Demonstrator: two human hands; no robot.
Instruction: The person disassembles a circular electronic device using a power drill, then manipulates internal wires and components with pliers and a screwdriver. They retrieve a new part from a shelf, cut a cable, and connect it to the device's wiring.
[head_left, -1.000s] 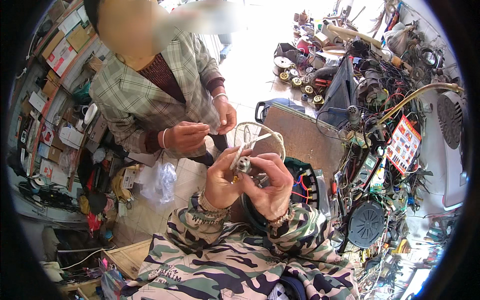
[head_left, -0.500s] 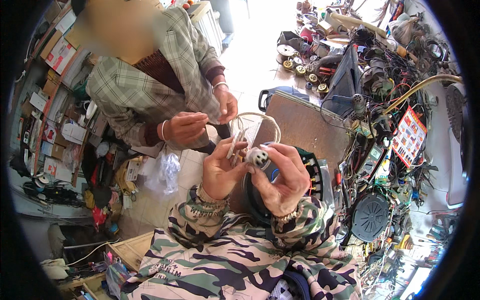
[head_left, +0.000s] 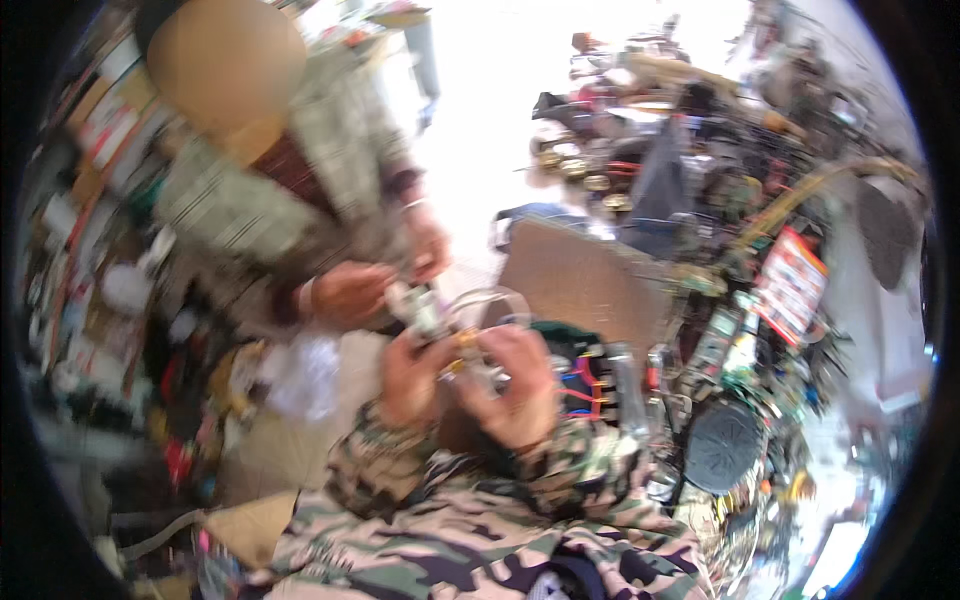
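Observation:
Motion blur smears this view. My left hand (head_left: 408,385) and my right hand (head_left: 515,388) are close together in front of me, fingers closed in toward each other. A small white round connector (head_left: 492,376) is pinched in the fingers of my right hand; its details are smeared. Yellowish bits (head_left: 464,345) show between the two hands. A looped white cable (head_left: 500,297) rises behind my fingers, and my left hand is closed around its end. A pale greenish piece (head_left: 425,308) shows just above my left fingers, too blurred to name.
Across from me stands a person in a plaid jacket (head_left: 240,205), one hand (head_left: 350,292) close to mine. Beyond my right hand are a brown board (head_left: 580,275) and an open housing with coloured wires (head_left: 585,385). Tangled parts (head_left: 740,180) pile up at right; a clear bag (head_left: 300,378) lies left.
My hands have drawn closer together and shifted left and slightly down in view. The connector's holed face no longer shows; yellowish bits do. The whole scene has shifted and blurred.

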